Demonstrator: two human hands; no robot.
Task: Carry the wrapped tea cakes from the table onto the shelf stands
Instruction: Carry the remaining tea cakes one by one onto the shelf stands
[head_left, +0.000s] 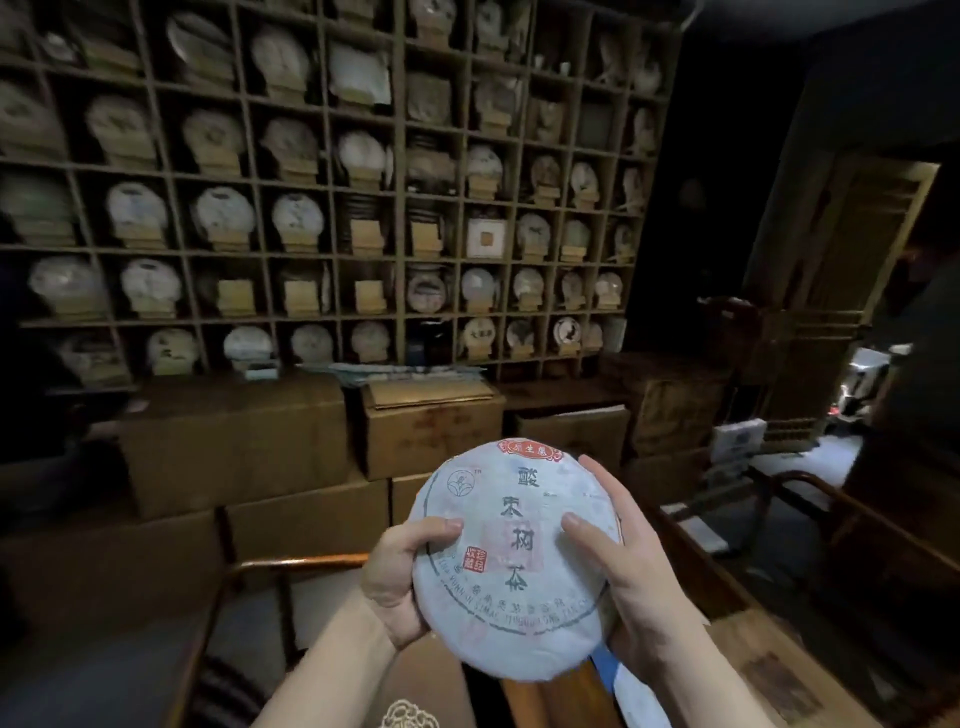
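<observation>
A round tea cake (511, 566) in pale paper with dark characters and a red seal is held face-up in front of me. My left hand (402, 582) grips its left edge, thumb on the face. My right hand (631, 582) grips its right edge, thumb on the face and fingers curled round the rim. Ahead stands the wooden grid shelf (397, 208), most cells holding a wrapped cake on a small wooden stand. Several bare stands (235, 297) sit in the middle cells of the lower rows.
Stacked cardboard boxes (234, 441) line the floor below the shelf. A wooden chair rail (301, 564) lies just ahead of my hands. At the right are dark wooden chairs (810, 499) and a table edge (769, 670). A dark doorway is at the far right.
</observation>
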